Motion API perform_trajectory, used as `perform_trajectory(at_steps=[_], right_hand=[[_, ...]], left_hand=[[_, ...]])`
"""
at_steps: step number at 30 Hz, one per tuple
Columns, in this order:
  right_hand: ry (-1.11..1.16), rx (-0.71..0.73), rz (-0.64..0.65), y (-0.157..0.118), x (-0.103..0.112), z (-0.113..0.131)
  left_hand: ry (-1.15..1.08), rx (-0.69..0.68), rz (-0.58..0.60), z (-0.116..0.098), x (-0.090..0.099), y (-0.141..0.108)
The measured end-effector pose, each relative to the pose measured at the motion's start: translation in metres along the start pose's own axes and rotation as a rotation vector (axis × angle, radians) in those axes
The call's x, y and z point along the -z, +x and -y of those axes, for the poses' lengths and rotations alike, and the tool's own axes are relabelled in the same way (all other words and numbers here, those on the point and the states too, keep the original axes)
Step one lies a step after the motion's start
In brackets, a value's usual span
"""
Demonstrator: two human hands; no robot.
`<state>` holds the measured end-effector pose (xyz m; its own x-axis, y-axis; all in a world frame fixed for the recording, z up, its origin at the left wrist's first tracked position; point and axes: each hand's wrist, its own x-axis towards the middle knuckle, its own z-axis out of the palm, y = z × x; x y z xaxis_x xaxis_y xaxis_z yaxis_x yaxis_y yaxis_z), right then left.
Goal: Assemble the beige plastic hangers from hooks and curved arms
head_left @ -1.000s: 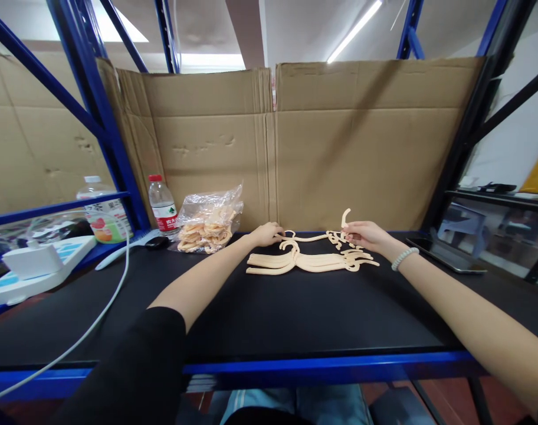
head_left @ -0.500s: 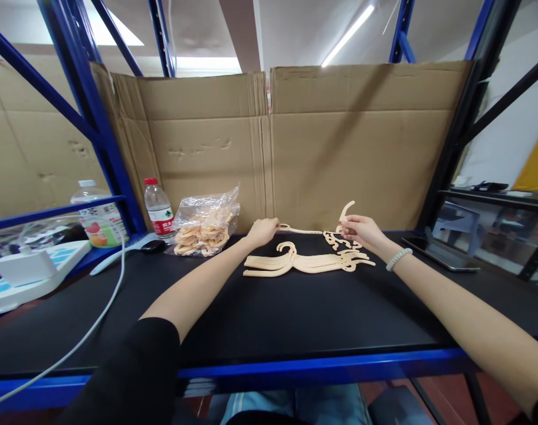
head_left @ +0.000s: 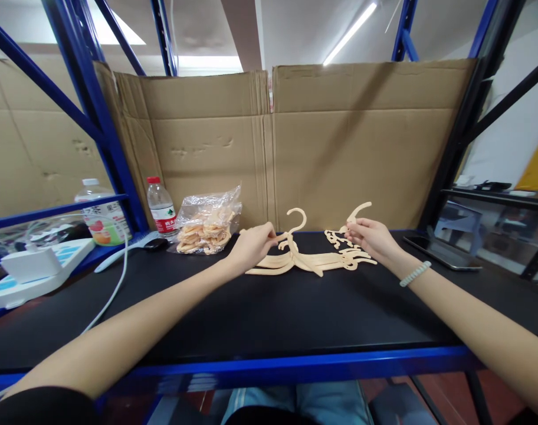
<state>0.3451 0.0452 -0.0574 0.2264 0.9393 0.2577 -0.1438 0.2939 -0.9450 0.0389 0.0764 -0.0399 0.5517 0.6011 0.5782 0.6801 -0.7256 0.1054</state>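
Observation:
Pinched between the fingers of my left hand (head_left: 255,248) is a cream plastic hanger (head_left: 298,219), its hook raised. It slants over a stack of similar hangers (head_left: 317,262) lying on the black table. My right hand (head_left: 370,235) is closed on a small curved cream piece (head_left: 360,210), which sticks up from the fingertips. Several small cream pieces (head_left: 333,237) lie beside and under the right fingers, partly hidden. At the right end of the stack are more curved pieces (head_left: 355,258).
A clear plastic bag (head_left: 207,227) of cream parts stands back left, beside a red-capped bottle (head_left: 161,209). Further left are a power strip (head_left: 34,271) and cable. A dark tablet (head_left: 441,252) lies at right. Cardboard (head_left: 361,141) walls the back.
My left hand has come nearer and lifted a hanger over the stack, hook up. My right hand has shifted slightly right, with its piece tilted more to the right.

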Motion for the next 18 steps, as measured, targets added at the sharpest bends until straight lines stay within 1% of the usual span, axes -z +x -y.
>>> perform_trajectory(at_steps=[3, 6, 11, 14, 16, 18], right_hand=[[0.001, -0.095, 0.063, -0.014, 0.000, -0.008], [0.009, -0.127, 0.132, -0.024, -0.006, -0.010], [-0.015, -0.140, 0.227, -0.035, -0.015, -0.003], [-0.089, -0.147, 0.321, -0.041, -0.011, -0.001], [-0.122, -0.188, 0.389, -0.043, -0.007, -0.002], [-0.106, -0.238, 0.426, -0.044, -0.003, -0.002]], left_hand=[[-0.163, 0.021, 0.050, -0.008, -0.001, -0.025], [-0.296, 0.007, 0.044, -0.014, -0.004, -0.040], [-0.356, 0.078, 0.031, -0.023, -0.006, -0.047], [-0.384, 0.084, 0.050, -0.024, -0.006, -0.049], [-0.416, 0.078, 0.060, -0.024, -0.007, -0.050], [-0.435, 0.072, 0.054, -0.024, -0.008, -0.051]])
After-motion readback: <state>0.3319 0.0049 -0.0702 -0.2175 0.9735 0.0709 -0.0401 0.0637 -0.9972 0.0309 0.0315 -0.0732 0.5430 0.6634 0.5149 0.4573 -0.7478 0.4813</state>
